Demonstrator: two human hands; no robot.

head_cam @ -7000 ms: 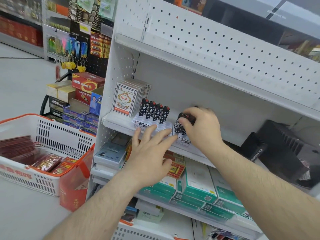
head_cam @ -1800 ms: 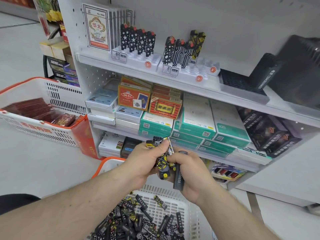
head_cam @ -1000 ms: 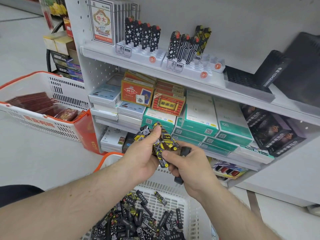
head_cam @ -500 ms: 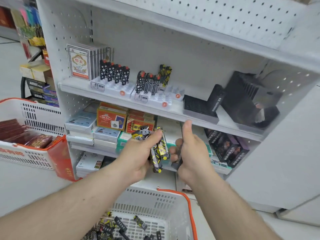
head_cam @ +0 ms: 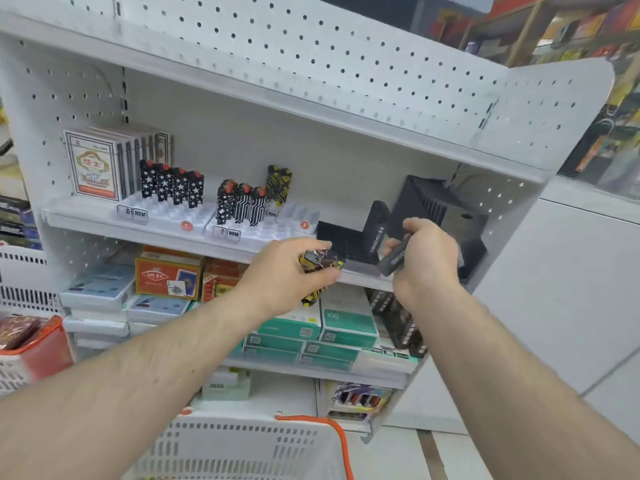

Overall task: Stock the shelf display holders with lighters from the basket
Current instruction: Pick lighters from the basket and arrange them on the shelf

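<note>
My left hand (head_cam: 284,271) grips a bunch of black-and-yellow lighters (head_cam: 320,268) in front of the shelf edge. My right hand (head_cam: 424,258) holds a single black lighter (head_cam: 394,259) just right of a black display holder (head_cam: 349,242). On the shelf stand two white display holders: the left white holder (head_cam: 166,216) carries several star-patterned lighters (head_cam: 171,183), the right white holder (head_cam: 256,233) carries three black-and-white lighters (head_cam: 240,202) and a yellow-patterned pair (head_cam: 280,183). The white basket (head_cam: 249,445) with an orange rim sits below my arms, its contents out of view.
Card packs (head_cam: 93,164) stand at the shelf's left end. A black box (head_cam: 436,209) fills the right end. Lower shelves hold red card boxes (head_cam: 168,277) and teal boxes (head_cam: 311,330). A second white basket (head_cam: 20,341) with red packets sits on the floor at left.
Both hands rose from above the basket to shelf height and drew apart. The right hand carried its black lighter rightward toward the black holder. The view tilted up.
</note>
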